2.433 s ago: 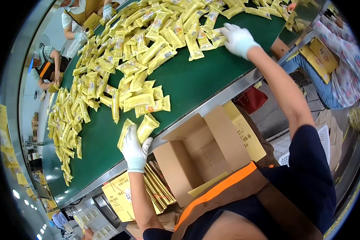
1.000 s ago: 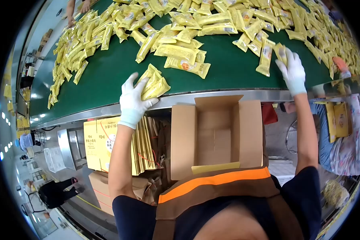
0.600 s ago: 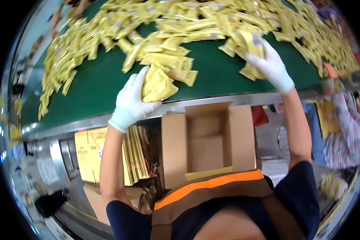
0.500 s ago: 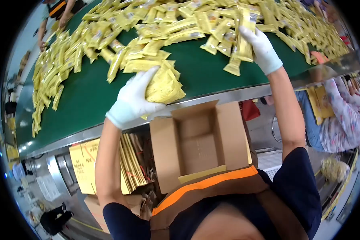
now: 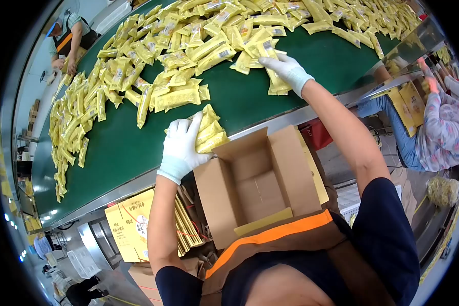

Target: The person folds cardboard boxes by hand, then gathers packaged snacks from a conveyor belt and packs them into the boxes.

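Note:
My left hand (image 5: 181, 145), in a white glove, is closed around a small stack of yellow packets (image 5: 210, 131) at the near edge of the green belt. My right hand (image 5: 289, 73), gloved too, grips one or more long yellow packets (image 5: 276, 81) farther up the belt; its fingertips are partly hidden. Below both hands an open cardboard box (image 5: 214, 196) rests against my apron, its flaps spread and its inside bare. Loose yellow packets (image 5: 178, 97) lie just beyond my left hand.
A large heap of yellow packets (image 5: 219, 30) covers the far part of the belt (image 5: 234, 97). Folded yellow cartons (image 5: 130, 222) stand at my left. One person (image 5: 69, 38) works at the far left; another (image 5: 438, 132) sits at right beside flat cartons (image 5: 408, 107).
My right hand has moved left and down with its packets. My left hand has drawn its stack slightly nearer the belt's edge. The whole view has shifted a little.

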Motion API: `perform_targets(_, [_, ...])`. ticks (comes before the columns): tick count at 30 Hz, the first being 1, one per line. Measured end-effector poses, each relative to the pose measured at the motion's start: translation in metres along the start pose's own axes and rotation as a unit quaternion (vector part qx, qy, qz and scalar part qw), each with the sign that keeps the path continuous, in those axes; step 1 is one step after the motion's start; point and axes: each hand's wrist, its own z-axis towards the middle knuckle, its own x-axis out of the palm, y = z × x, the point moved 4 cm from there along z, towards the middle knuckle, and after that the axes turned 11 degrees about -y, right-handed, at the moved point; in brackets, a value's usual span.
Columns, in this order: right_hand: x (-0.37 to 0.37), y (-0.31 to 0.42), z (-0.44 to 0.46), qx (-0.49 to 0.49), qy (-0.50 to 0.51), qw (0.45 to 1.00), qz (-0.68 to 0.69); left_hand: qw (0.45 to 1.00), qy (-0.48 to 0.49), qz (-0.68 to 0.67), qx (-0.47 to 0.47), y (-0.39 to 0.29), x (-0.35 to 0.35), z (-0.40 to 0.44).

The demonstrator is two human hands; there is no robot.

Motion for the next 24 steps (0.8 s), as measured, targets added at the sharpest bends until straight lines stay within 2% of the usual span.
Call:
perform_targets(2, [-0.008, 0.02, -0.026, 0.007, 0.07, 0.997, 0.009, 0.999, 0.027, -0.008, -0.016, 0.0, -0.001, 0.007])
perform_targets(4, [-0.031, 0.032, -0.04, -0.111, -0.039, 0.97, -0.213, 0.999, 0.029, -0.01, -0.021, 0.002, -0.002, 0.007])
perform_targets(5, [-0.042, 0.038, -0.047, -0.168, -0.091, 0.929, -0.317, 1.0, 0.017, -0.008, -0.016, 0.004, -0.001, 0.006])
perform_targets(6, [-0.05, 0.055, -0.067, -0.303, -0.117, 0.854, -0.406, 1.0, 0.006, -0.006, -0.011, 0.006, 0.0, 0.004])
perform_targets(7, [-0.053, 0.056, -0.07, -0.359, -0.087, 0.807, -0.461, 0.999, 0.009, -0.016, -0.032, 0.007, 0.0, 0.004])
perform_targets(9, [-0.051, 0.029, -0.061, -0.319, 0.058, 0.78, -0.536, 0.997, 0.018, -0.043, -0.064, 0.005, 0.0, 0.008])
perform_targets(10, [-0.054, 0.025, -0.058, -0.306, 0.084, 0.785, -0.532, 0.998, -0.004, -0.04, -0.05, 0.006, 0.0, 0.007])
perform_targets(13, [-0.056, 0.021, -0.054, -0.311, 0.144, 0.8, -0.493, 0.999, 0.02, 0.017, -0.043, 0.007, 0.002, 0.007])
perform_targets(14, [-0.057, 0.019, -0.057, -0.309, 0.137, 0.792, -0.508, 0.997, 0.058, 0.018, -0.045, 0.005, 0.002, 0.009])
perform_targets(18, [-0.054, 0.02, -0.073, -0.288, 0.156, 0.798, -0.506, 0.995, 0.07, 0.031, -0.064, -0.002, 0.0, 0.011])
perform_targets(21, [-0.058, 0.043, -0.081, -0.386, 0.085, 0.735, -0.55, 0.997, 0.056, 0.02, -0.046, 0.001, 0.002, 0.01])
perform_targets(22, [-0.06, 0.044, -0.076, -0.406, 0.068, 0.746, -0.523, 0.994, 0.081, 0.009, -0.069, 0.004, 0.002, 0.014])
perform_targets(24, [-0.053, 0.021, -0.067, -0.437, 0.102, 0.742, -0.498, 0.985, 0.13, -0.015, -0.114, 0.008, -0.002, 0.023])
